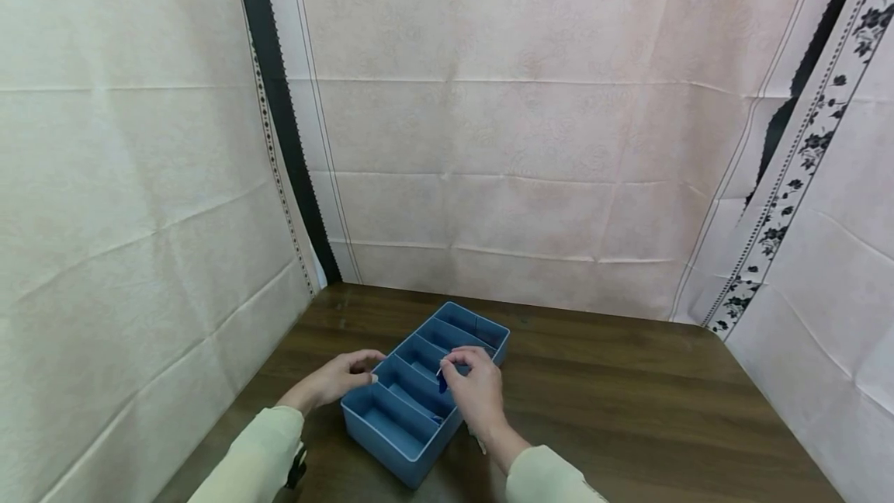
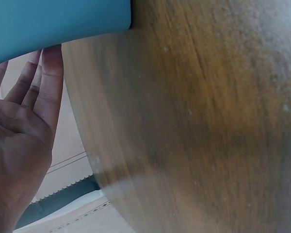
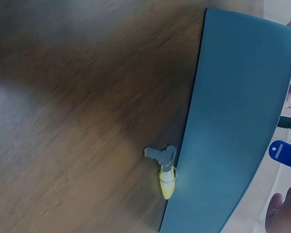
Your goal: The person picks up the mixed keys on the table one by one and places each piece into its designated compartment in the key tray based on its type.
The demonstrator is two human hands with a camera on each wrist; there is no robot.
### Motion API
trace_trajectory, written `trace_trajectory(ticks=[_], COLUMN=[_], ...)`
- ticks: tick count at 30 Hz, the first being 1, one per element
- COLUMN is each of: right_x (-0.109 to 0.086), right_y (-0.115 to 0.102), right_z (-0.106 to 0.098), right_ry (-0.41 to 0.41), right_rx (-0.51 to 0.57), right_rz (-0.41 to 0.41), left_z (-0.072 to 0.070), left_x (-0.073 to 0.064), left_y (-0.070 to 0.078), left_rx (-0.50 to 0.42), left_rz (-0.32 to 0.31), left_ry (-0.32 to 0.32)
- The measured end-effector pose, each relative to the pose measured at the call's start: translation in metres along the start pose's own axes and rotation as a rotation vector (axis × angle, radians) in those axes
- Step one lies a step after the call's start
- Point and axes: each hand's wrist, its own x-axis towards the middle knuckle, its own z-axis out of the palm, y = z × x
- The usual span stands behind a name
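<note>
My right hand (image 1: 476,388) is above the middle of a blue divided box (image 1: 403,466), pinching a small item from which a dark blue key tag (image 1: 442,383) hangs. That key tag (image 3: 286,154) shows a slot near its rounded end in the right wrist view; its upper part is hidden by the fingers. At the box's left rim my left hand (image 1: 337,379) rests its fingertips and thumb. Its fingers (image 2: 49,82) look fairly straight against the outer wall. Another small blue piece (image 1: 436,419) lies in a near compartment.
Beside the box's right wall lies a key (image 3: 161,155) with a yellow tag (image 3: 167,184). The box stands on a brown wooden table (image 1: 628,402). Pale cloth (image 1: 503,130) hangs behind the table and along both sides.
</note>
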Motion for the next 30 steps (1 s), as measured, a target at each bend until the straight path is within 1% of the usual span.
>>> trace_trajectory(ticks=[8, 16, 24, 30], right_x=[0.001, 0.003, 0.005, 0.005], right_y=[-0.004, -0.006, -0.003, -0.006], right_z=[0.015, 0.028, 0.039, 0.047], right_ry=[-0.003, -0.004, -0.021, -0.04], right_rx=[0.001, -0.024, -0.054, -0.06], right_rz=[-0.014, -0.005, -0.011, -0.017], left_z=[0.0, 0.0, 0.001, 0.001], left_x=[-0.002, -0.003, -0.003, -0.003], left_y=[0.003, 0.005, 0.004, 0.005], left_rx=[-0.002, 0.002, 0.021, 0.03], left_rz=[-0.01, -0.021, -0.022, -0.035], left_ry=[0.008, 0.015, 0.014, 0.022])
